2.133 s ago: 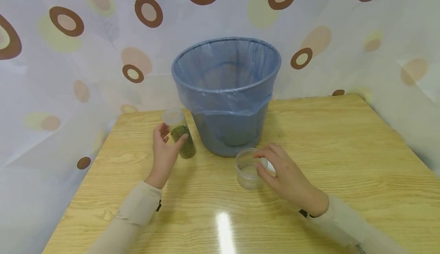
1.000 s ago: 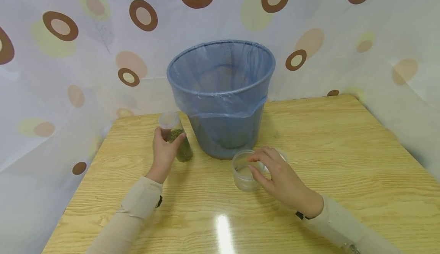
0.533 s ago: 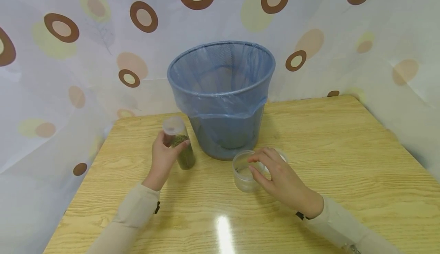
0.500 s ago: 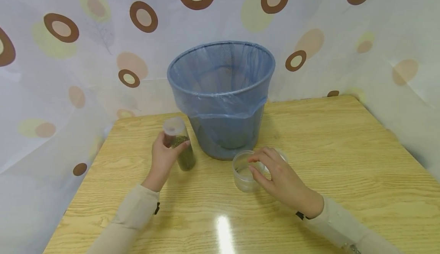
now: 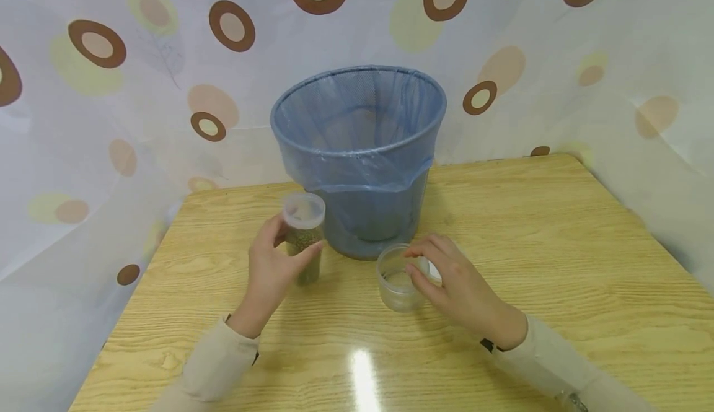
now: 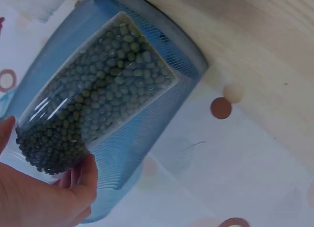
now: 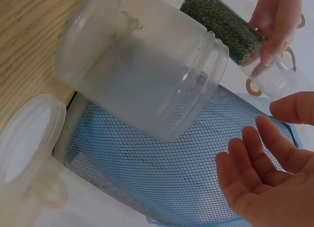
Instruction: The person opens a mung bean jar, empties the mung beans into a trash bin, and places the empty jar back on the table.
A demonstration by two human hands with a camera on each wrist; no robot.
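Note:
My left hand [image 5: 270, 276] grips a tall clear jar of green mung beans [image 6: 93, 94], fingers and thumb around its upper part. The jar's translucent top [image 5: 304, 209] faces up, and the jar leans slightly, low over the table. My right hand [image 5: 465, 291] is beside a short clear plastic jar [image 5: 400, 300], fingers loosely curved and holding nothing. In the right wrist view that short jar [image 7: 142, 65] stands uncapped, with a small smudge of residue inside. A round white screw lid [image 7: 32, 138] lies next to it, mostly hidden behind my right hand in the head view.
A blue mesh waste bin [image 5: 365, 214] lined with a thin blue bag stands right behind the short jar. The wooden table [image 5: 558, 245] extends to the right and front. A patterned sheet [image 5: 558, 90] covers the wall behind.
My left hand has brought the jar of mung beans to the right and closer to me, toward the short jar. My right hand has barely moved.

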